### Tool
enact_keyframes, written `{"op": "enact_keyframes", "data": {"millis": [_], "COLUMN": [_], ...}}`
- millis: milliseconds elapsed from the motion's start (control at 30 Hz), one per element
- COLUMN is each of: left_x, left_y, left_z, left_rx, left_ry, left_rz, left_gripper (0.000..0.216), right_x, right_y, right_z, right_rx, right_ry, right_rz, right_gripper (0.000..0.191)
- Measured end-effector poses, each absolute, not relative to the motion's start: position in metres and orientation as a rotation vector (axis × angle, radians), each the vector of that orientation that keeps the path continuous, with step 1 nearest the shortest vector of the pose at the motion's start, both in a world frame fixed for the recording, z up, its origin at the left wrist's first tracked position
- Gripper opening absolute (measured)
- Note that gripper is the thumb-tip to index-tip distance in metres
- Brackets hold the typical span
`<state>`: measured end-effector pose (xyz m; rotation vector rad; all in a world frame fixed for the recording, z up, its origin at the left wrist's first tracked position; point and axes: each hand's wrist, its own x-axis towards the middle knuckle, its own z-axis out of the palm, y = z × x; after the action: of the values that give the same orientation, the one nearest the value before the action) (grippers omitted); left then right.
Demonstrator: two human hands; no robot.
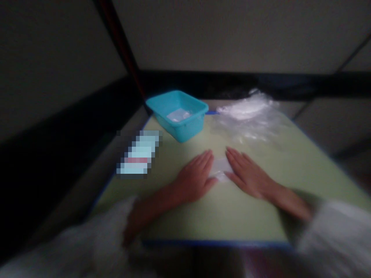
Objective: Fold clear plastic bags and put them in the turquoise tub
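Observation:
My left hand (194,178) and my right hand (248,174) lie flat, fingers stretched out, on a pale green table (232,216). Between and partly under the fingertips lies a small clear or whitish flat piece (220,166), perhaps a plastic bag. Both hands press on its edges. The picture is dim and blurred, so I cannot make out the piece in detail. White sleeves cover both forearms.
A turquoise plastic tub (179,114) with something pale inside stands at the back left of the table. A heap of clear plastic bags (249,114) lies at the back right. A pixelated patch (138,154) sits at the left edge. Dark walls surround the table.

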<state>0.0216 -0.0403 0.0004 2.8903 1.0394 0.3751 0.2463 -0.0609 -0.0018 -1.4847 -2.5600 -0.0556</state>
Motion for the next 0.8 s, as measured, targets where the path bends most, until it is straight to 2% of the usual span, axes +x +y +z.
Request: {"op": "enact_keyframes", "data": {"millis": [600,800], "left_x": [0.011,0.011], "left_y": [-0.042,-0.034], "left_z": [-0.003,0.001], "left_rx": [2.863,2.536], "left_ry": [1.073,1.093], "left_rz": [0.395,0.490], "left_gripper": [0.063,0.061], "right_x": [0.260,0.266], "right_y": [-0.063,-0.058], "right_z": [-0.003,0.005], "right_rx": [-1.535,-1.527], "right_ry": [-2.509,-2.467], "right_rz": [-0.052,0.186], "right_gripper": [0.074,0.066]}}
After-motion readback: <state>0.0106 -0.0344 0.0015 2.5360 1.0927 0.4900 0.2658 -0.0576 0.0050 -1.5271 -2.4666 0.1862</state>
